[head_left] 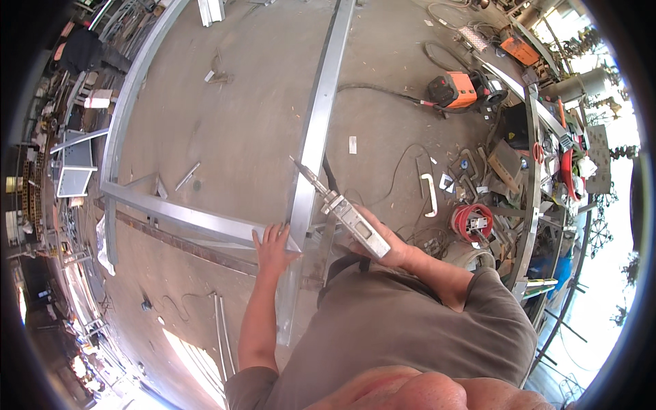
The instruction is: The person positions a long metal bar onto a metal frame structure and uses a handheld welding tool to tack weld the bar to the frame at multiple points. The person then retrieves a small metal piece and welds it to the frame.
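My right hand is wrapped around a boxy silver-white welding gun. The gun's long tapered nozzle points up and left, and its tip is over the long steel tube. I cannot tell whether the tip touches the metal. My left hand lies with fingers spread on the corner where a cross tube meets the long tube. Both tubes belong to a large metal frame, whose left side tube curves along the picture's left.
An orange and black machine with a thick hose stands at right on the floor. Near it are a red bucket, a white curved bar and clamps. A person in dark clothes bends at upper left. Metal stock crowds the left.
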`<state>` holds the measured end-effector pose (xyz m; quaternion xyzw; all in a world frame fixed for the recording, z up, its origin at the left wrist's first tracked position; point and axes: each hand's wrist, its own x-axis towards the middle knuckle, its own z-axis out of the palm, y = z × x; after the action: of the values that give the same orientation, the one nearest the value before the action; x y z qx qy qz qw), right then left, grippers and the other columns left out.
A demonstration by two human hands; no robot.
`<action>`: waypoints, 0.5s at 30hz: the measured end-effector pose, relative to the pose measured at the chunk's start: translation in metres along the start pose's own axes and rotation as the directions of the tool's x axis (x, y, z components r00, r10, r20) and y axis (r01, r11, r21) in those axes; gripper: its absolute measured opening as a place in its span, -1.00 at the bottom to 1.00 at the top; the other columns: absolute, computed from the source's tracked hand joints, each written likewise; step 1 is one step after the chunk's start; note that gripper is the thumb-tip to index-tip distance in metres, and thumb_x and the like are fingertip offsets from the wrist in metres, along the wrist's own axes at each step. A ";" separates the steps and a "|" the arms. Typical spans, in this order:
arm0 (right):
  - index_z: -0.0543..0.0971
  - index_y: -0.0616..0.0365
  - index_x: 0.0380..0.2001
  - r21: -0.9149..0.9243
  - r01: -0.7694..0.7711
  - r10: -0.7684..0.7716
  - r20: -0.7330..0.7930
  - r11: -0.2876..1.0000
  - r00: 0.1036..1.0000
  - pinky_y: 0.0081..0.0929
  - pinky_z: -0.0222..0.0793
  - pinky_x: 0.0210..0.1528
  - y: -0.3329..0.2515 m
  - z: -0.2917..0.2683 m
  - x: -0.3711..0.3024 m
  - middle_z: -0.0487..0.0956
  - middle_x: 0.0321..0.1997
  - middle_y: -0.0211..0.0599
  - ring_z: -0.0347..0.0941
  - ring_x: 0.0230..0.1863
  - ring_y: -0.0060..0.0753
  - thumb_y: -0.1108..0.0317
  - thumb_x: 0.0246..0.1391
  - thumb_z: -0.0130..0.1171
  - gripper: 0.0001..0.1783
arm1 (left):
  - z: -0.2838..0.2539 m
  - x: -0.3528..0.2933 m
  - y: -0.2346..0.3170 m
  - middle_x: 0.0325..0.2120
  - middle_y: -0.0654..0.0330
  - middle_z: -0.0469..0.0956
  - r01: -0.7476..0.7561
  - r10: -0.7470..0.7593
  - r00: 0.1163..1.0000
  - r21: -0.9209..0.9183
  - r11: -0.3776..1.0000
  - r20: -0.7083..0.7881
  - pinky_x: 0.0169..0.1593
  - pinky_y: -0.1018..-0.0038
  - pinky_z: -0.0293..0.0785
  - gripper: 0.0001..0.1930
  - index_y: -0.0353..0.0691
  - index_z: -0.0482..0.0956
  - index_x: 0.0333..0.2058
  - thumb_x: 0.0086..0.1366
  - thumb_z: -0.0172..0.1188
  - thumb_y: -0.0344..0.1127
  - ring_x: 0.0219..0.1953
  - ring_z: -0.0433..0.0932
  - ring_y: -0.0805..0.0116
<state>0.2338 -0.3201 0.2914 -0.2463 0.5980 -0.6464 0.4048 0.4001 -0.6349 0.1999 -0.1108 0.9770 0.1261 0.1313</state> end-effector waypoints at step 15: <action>0.31 0.21 0.37 -0.360 0.062 -0.076 -0.027 0.931 0.997 -0.22 0.43 0.24 -0.016 0.030 0.010 0.52 0.16 -0.21 0.48 0.17 -0.33 0.10 0.41 0.18 -0.36 | 0.003 0.007 -0.064 0.24 0.40 0.51 -0.156 0.159 0.985 -0.047 0.987 0.068 0.56 -0.09 -0.15 -0.12 0.34 0.44 0.37 0.00 0.54 0.06 0.35 0.36 0.32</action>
<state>0.2485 -0.3460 0.3102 -0.3237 0.7050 -0.5452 0.3179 0.4103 -0.6956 0.1813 -0.0314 0.9745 0.1605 0.1537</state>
